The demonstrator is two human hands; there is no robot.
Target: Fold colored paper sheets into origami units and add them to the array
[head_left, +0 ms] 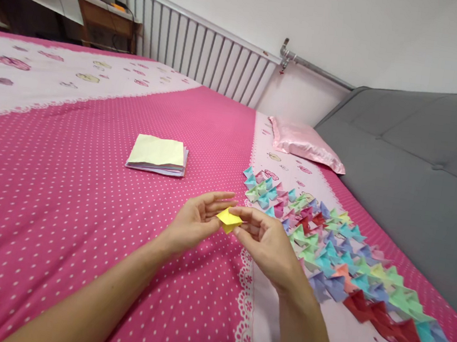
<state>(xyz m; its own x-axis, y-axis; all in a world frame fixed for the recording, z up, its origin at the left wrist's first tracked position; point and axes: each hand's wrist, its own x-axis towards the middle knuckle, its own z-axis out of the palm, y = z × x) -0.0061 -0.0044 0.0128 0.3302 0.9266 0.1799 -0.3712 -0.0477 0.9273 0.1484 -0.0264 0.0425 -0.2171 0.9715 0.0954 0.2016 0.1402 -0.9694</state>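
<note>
Yellow folded paper (229, 219): nearer than paper stack (157, 152), rightward
Left hand (193, 223): fingers-and-thumb pinching left edge
Right hand (268, 244): pinching right edge
Origami rows (329, 251): farther right of stack
Polka-dot bedspread (62, 183): stretching wide left of stack

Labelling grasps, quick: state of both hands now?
Left hand: holding the yellow folded paper at its left side.
Right hand: holding the same paper at its right side, between thumb and fingers.
</note>
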